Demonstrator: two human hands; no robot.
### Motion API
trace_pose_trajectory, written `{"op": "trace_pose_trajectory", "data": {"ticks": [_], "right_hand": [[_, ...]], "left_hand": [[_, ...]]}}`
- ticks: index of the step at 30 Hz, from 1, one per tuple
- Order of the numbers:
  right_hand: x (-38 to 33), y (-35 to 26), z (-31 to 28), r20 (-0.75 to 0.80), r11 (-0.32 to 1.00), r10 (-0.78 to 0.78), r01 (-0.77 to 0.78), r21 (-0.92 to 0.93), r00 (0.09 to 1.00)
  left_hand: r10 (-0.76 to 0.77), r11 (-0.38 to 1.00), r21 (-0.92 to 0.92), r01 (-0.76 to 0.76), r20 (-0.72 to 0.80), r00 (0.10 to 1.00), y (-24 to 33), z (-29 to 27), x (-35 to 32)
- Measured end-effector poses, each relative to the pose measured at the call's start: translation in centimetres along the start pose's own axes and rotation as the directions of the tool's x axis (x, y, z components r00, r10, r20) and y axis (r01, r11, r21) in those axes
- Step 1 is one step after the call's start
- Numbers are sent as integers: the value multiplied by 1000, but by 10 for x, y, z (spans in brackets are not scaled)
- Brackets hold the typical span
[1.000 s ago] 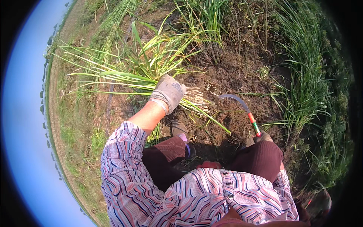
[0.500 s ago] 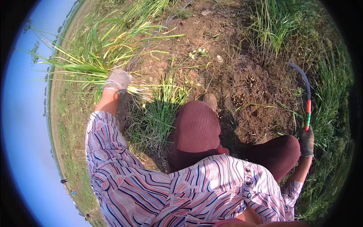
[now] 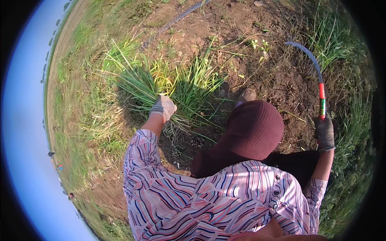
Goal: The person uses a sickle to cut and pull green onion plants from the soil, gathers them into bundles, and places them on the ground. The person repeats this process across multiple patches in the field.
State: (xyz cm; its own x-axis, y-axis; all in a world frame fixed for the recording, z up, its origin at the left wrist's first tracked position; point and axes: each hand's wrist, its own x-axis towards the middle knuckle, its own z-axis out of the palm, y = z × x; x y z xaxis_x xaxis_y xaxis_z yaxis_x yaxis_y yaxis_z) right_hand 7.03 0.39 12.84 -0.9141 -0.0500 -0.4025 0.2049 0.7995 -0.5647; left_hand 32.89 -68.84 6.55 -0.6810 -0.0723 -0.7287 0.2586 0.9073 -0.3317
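Note:
My left hand (image 3: 163, 107), in a light work glove, grips the base of a bunch of long green grass (image 3: 140, 82) that fans out up and to the left. Beside it stands another green tuft (image 3: 197, 82). My right hand (image 3: 325, 132), in a dark glove, is closed on the red handle of a sickle (image 3: 321, 94); its curved dark blade arcs up and to the left over bare soil. My raised knee in maroon cloth (image 3: 253, 126) sits between the two hands.
Brown bare soil (image 3: 241, 36) with dry stalks fills the top middle. A dark hose or pipe (image 3: 177, 18) lies across the soil at the top. Tall grass (image 3: 350, 120) borders the right side, and short grass runs along the left.
The view has swung and the knee now sits lower right. My left hand with the grass bunch has shifted toward the middle. The sickle stays raised on the right.

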Motion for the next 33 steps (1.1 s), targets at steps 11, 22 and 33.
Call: {"op": "trace_pose_trajectory", "data": {"ticks": [11, 22, 33], "right_hand": [[-5, 1, 14, -32, 955, 54, -61, -289, 998], [10, 26, 24, -21, 945, 64, -67, -321, 998], [5, 8, 27, 8, 952, 75, -69, -299, 997]], "left_hand": [[59, 997, -42, -57, 35, 998, 101, 14, 121], [197, 980, -42, -197, 9, 980, 137, 73, 75], [-650, -90, -885, 457, 400, 646, 132, 74, -45]]}}
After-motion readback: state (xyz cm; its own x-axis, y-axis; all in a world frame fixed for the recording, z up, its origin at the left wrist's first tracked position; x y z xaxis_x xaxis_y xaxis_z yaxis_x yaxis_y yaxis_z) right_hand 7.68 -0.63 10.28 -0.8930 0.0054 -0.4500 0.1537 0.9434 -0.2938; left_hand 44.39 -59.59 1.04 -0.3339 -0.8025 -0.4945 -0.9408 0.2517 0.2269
